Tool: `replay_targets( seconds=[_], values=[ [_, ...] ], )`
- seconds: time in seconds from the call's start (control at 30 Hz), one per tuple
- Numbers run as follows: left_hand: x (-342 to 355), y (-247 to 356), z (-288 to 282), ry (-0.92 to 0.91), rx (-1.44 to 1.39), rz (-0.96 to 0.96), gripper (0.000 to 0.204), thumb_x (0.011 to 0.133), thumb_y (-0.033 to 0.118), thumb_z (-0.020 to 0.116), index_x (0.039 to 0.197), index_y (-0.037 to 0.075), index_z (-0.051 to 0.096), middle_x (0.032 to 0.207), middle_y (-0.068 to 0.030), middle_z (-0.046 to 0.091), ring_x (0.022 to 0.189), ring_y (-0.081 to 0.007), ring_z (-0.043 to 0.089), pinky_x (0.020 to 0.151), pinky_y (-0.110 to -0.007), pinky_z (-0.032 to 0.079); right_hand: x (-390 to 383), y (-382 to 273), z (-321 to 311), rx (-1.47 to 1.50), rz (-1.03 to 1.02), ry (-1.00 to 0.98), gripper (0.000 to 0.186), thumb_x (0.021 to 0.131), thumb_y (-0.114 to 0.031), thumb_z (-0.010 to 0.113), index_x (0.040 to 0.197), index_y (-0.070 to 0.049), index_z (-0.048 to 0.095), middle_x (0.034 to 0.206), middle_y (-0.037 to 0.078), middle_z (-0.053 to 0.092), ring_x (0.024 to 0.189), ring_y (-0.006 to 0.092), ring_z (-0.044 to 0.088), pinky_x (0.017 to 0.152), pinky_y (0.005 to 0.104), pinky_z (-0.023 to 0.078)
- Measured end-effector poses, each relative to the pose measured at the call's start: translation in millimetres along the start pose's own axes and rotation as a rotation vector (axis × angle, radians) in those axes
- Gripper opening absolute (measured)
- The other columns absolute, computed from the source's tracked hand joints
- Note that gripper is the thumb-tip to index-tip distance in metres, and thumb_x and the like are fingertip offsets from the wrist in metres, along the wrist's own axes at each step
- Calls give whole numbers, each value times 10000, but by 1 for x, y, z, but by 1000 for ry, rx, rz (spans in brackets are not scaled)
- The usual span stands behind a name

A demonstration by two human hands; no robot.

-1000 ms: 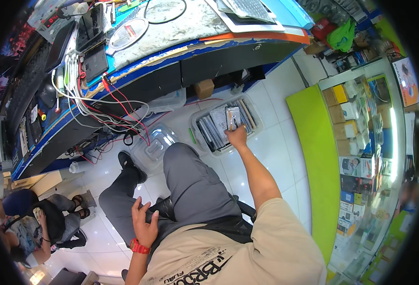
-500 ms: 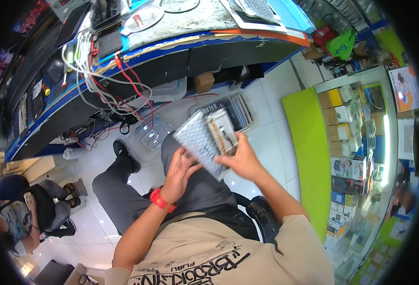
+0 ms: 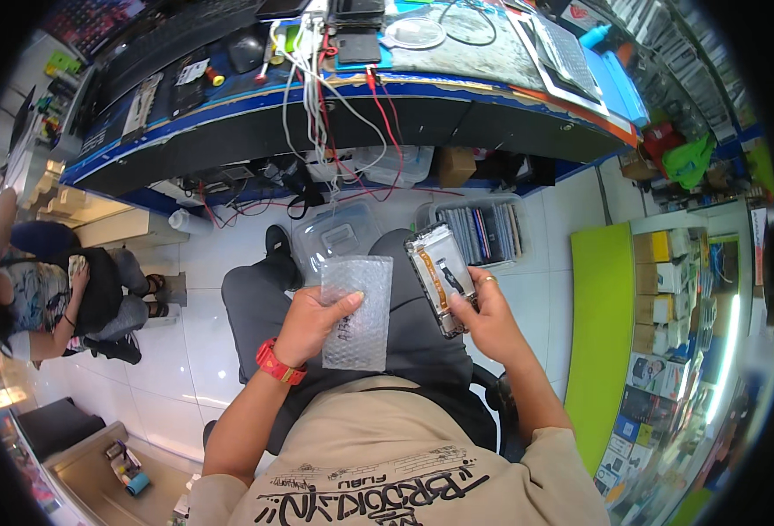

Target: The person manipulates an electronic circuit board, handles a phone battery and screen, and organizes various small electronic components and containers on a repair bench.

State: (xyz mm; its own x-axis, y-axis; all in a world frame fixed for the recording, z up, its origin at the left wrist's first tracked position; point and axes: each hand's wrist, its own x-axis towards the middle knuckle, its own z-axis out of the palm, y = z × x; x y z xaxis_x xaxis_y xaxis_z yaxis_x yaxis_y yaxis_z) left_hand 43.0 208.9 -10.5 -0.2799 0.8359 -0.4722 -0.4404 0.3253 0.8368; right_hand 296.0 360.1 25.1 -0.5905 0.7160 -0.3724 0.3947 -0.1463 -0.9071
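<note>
Over my lap, my left hand (image 3: pixel 317 320) pinches a clear bubble-wrap pouch (image 3: pixel 359 337) with dark marker writing on it. Just right of the pouch, my right hand (image 3: pixel 488 320) grips a phone part (image 3: pixel 427 254), silver with a black frame and an orange flex cable, held tilted and apart from the pouch. Beyond it on the floor sits a clear plastic bin (image 3: pixel 514 259) packed with upright flat pieces. A clear lid (image 3: pixel 330 232) lies to its left, beyond my knees.
A cluttered workbench (image 3: pixel 387 123) with hanging cables (image 3: pixel 324 123) spans the top. A green-edged glass display case (image 3: pixel 602 324) stands right. At left, another person (image 3: pixel 28 298) sits. A beige open drawer or box (image 3: pixel 89 473) is at lower left.
The pouch and phone part have come up from the bin to over my lap and are now separated, one in each hand. My left hand has moved up onto the pouch.
</note>
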Motion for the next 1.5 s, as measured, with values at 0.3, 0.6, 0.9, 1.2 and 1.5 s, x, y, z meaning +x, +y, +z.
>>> replay_targets(
  seconds=[0.3,0.6,0.9,1.2,1.5],
  values=[
    [-25,-1,-15,-371,107,-164,440,1103,388,486,1200,-6,655,1053,-18,694,936,-89,628,857,-296,528,14,-52,-19,-112,-117,-196,290,1046,-74,527,1314,35,538,1149,115,644,1002,160,610,896,309,504],
    [-24,-26,-19,-546,-305,-282,636,1067,486,486,1480,4,458,1405,-166,584,1246,-265,614,1060,-423,482,24,-96,-32,-584,-164,-352,296,1039,-68,538,1319,20,571,1166,158,669,1050,239,640,938,353,502],
    [-34,-30,8,-873,-824,-347,1075,873,840,463,1584,50,303,1421,-348,501,1230,-457,598,1007,-555,505,24,-104,-48,-590,-164,-354,307,1037,-75,533,1327,20,565,1205,168,665,1094,275,640,955,374,495],
    [-21,-27,-10,-802,-596,-398,1142,771,878,556,1534,46,383,1313,-268,602,1142,-376,666,975,-535,530,38,-129,-58,-699,-283,-410,292,1017,-11,535,1304,3,583,1170,135,652,1064,248,628,949,365,491],
    [-16,-21,-7,-861,-667,-495,1152,786,861,561,1544,18,355,1301,-299,596,1136,-396,664,1005,-531,527,52,-142,-59,-816,-377,-606,292,977,-26,594,1262,-14,651,1155,174,698,1041,345,662,894,417,519]
  ],
)
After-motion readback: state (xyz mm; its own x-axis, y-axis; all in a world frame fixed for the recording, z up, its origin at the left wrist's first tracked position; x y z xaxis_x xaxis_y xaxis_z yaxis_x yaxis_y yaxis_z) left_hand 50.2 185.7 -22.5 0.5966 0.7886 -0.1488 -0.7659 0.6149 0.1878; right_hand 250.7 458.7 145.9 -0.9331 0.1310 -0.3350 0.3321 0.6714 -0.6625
